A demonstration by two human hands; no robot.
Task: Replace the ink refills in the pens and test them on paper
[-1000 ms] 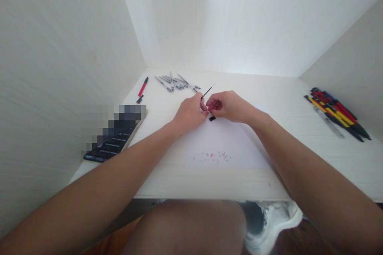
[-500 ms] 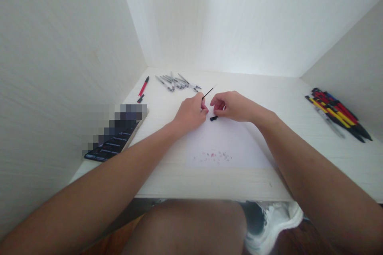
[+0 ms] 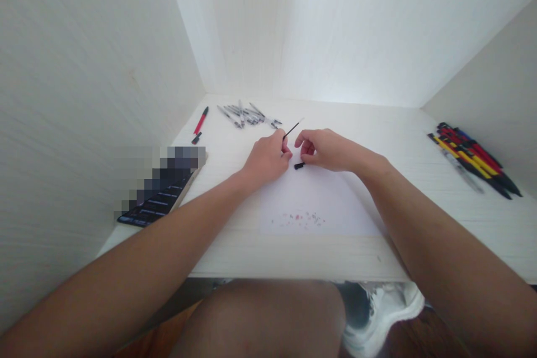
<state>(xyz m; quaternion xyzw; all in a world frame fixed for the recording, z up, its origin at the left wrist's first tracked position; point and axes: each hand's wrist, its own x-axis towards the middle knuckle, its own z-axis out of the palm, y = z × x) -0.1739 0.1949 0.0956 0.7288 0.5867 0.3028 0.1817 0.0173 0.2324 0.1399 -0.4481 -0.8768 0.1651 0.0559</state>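
Note:
My left hand (image 3: 268, 155) is closed around a thin dark pen refill (image 3: 292, 130). The refill slants up to the right out of the fingers, with a pale tip at its far end. Just to the right, my right hand (image 3: 323, 149) hovers with its fingers curved and a gap between index finger and thumb. A small black pen cap (image 3: 298, 166) lies right by that thumb; whether they touch I cannot tell. Beneath both hands is a sheet of white paper (image 3: 310, 196), marked with small dark and reddish specks near its front edge.
Several clear pens (image 3: 247, 114) lie in a pile at the back. At left are a red pen (image 3: 201, 120), a dark cap (image 3: 197, 138) and a black, partly pixelated object (image 3: 153, 206). Several red, yellow and black pens (image 3: 474, 158) lie at right. White walls enclose the desk (image 3: 235, 251).

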